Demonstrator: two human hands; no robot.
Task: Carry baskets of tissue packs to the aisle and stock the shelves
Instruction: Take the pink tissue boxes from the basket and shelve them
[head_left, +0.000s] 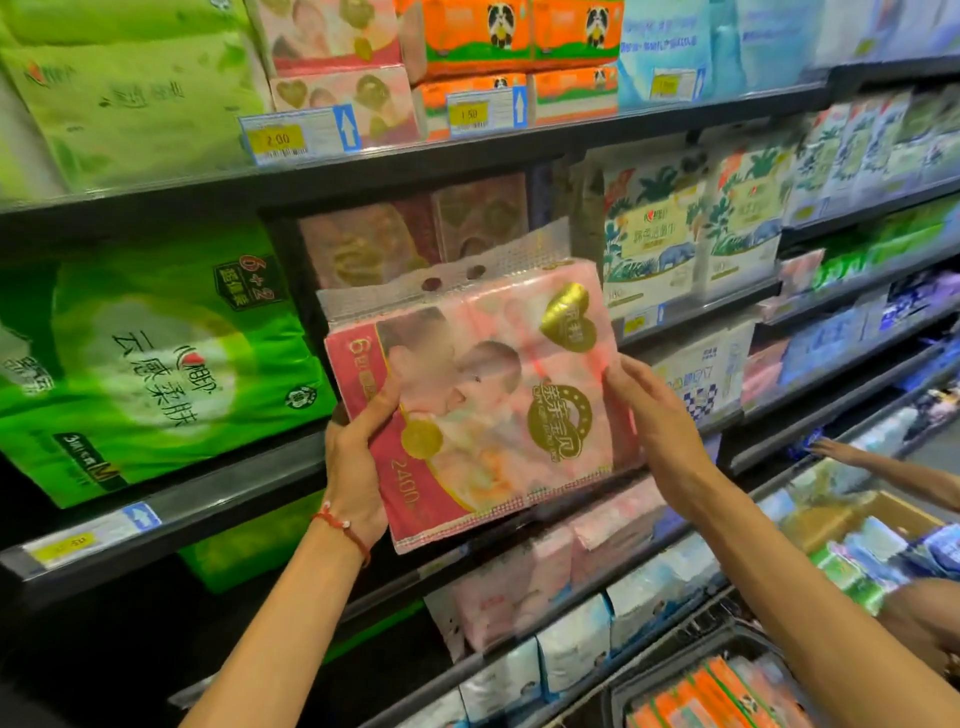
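A pink tissue pack (493, 395) with gold hearts and a clear perforated handle strip is held upright in front of the middle shelf. My left hand (358, 457) grips its lower left corner, thumb on the front. My right hand (654, 415) presses flat against its right edge, fingers spread. Behind it, matching pink packs (405, 234) stand deep in a dark shelf slot. The shelf edge (234, 493) runs just below the pack. A dark basket (727, 680) holding orange tissue packs sits at the bottom right.
Large green packs (156, 353) fill the shelf to the left, white leaf-print packs (691, 228) the right. Pink and white packs sit on the lower shelves. Another person's hand (841, 452) reaches toward the shelf at right, above a cardboard box (852, 514) of goods.
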